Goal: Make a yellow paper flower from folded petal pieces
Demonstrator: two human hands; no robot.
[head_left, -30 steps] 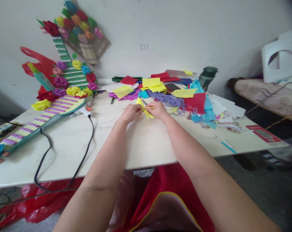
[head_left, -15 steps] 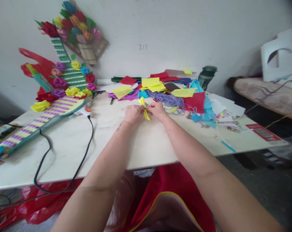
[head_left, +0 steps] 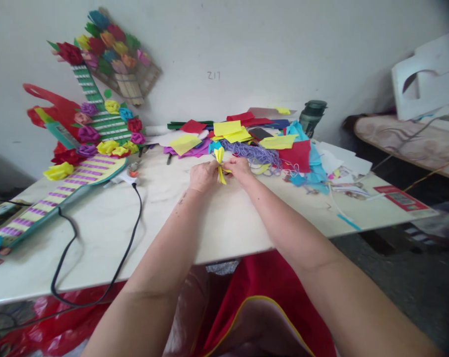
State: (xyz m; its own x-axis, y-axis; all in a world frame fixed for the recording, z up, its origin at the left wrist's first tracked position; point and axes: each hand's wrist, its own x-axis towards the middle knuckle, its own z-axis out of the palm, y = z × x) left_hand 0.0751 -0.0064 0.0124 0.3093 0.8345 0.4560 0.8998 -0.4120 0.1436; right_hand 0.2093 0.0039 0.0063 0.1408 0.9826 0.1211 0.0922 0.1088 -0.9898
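Observation:
A strip of yellow crepe paper (head_left: 219,155), gathered narrow at its middle and fanned out at both ends, stands between my hands above the white table (head_left: 231,223). My left hand (head_left: 204,175) is closed, pinching the paper at its gathered middle from the left. From the right, my right hand (head_left: 238,169) pinches closed at that same middle; whether its fingertips hold the paper or a thin thread is too small to tell. Behind my hands lie a tangle of purple yarn (head_left: 252,151) and yellow paper pieces (head_left: 231,131).
Paper flowers adorn a green-and-yellow striped craft piece (head_left: 79,181) at the left. A glue gun (head_left: 125,176) with a black cord (head_left: 137,218) lies nearby. Red paper (head_left: 296,154) and a dark green bottle (head_left: 312,118) are at the back right.
My view has shifted slightly, so everything sits a little further left. Both hands stay at the gathered paper, which has turned a little more upright.

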